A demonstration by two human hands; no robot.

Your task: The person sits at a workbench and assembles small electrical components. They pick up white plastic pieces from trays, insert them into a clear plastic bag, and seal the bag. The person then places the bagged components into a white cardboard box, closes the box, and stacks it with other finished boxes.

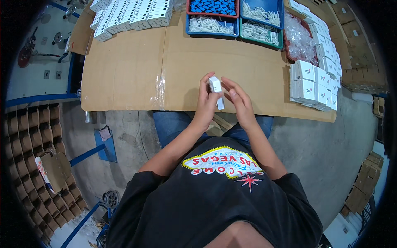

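A small white box [216, 89] sits between both hands above the near edge of the tabletop [124, 74], which is covered in brown cardboard sheets. The left hand [206, 103] has its grip clamped on the box, fingers wrapped round its left side and thumb toward the top. The right hand [240, 103] is beside it with fingers spread apart, the fingertips just at the box's right side; whether they press on it I cannot tell.

At the right of the tabletop stands a stack of white boxes [308, 84] with small red and blue marks on their faces, running in rows toward the far right corner. Behind them a red tray [289, 39] holds clear plastic bags. At the far middle, a blue bin [211, 25] and a green bin [261, 33] hold white pieces, with a red bin [213, 7] of blue pieces and another blue bin [261, 11] of white pieces behind them. At the far left lie rows of flat white cartons [132, 14].

The middle of the tabletop, between the hands and the bins, is bare cardboard, open to left and right. The near edge runs just under the wrists. On the floor to the left stand stacks of brown cardboard dividers [41, 140], and brown cartons [364, 188] lie at the lower right.
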